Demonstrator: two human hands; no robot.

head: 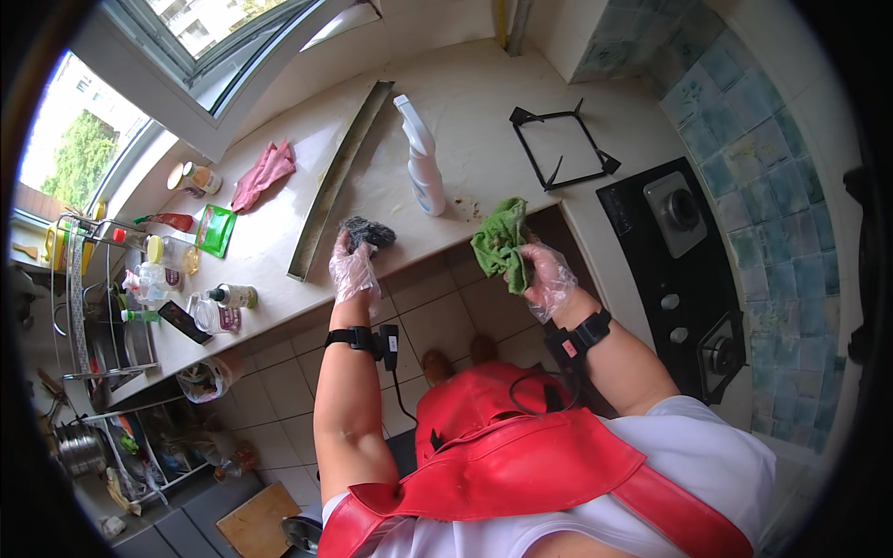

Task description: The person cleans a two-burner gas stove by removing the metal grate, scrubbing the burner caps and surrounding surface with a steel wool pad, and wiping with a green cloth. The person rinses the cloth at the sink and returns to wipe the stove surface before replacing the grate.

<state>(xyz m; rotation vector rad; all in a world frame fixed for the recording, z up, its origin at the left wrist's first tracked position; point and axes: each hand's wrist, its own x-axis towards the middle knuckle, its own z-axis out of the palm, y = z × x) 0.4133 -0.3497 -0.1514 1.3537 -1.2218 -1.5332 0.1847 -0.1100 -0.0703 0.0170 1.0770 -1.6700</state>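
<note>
My left hand (354, 268), in a clear plastic glove, grips a grey steel-wool scourer (370, 234) over the counter near its front edge. A crumpled green cloth (502, 240) is held in my gloved right hand (549, 277), just off the counter's edge. Between the two hands stands a white spray bottle (424, 178), with brown crumbs (469, 206) beside its base. To the left of the bottle lies a long, dirty metal channel strip (338, 185), slanting across the counter. A black metal pan support (564, 150) rests further right on the countertop (474, 104).
A black gas hob (673, 279) is at the right by the tiled wall (774, 209). On the left are a pink cloth (264, 178), a green packet (216, 230), several jars and bottles (174, 256), a phone-like black object (185, 322) and a wire rack (77, 300). An open window (209, 77) juts over the back.
</note>
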